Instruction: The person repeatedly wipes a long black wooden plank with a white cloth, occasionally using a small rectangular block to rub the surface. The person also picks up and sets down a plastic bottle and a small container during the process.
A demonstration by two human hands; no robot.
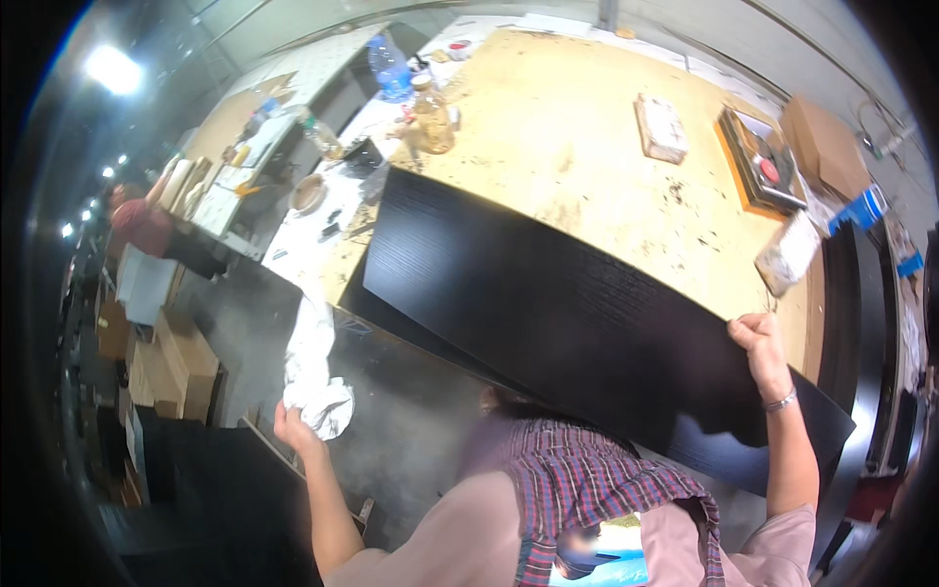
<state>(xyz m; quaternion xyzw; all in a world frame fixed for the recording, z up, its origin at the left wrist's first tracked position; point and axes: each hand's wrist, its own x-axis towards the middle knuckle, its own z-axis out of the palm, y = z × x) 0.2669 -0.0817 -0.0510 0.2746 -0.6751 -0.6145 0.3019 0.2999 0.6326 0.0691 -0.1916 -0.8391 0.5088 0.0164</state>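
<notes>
Pale yellow board, flecked with dark marks, tops the bench (577,108) that fills the upper centre and right of the frame. Next in size is a black panel (548,284) with a fine grain, slanting from the centre toward the lower right, its upper edge against the board; whether it lies flat or is tipped up, I cannot tell. A brown carton (827,147) sits at the upper right. Smaller again, a white cloth (311,367) hangs at left of centre, blurred, well apart from the panel's face.

To handle the panel well, it would seem best to keep a firm hold near its edge, bear its weight evenly, and avoid sliding its dark face over the flecked board. The cloth is likely better gathered into a compact pad, so that no loose end trails or picks up grit.

The hands are wide apart. The right hand (763,350) is closed over the panel's upper edge at the right of the frame, fingers curled, its forearm crossing the black surface. The left hand (298,430), at the lower left, is closed on the cloth's lower end; its fingertips are partly hidden.
</notes>
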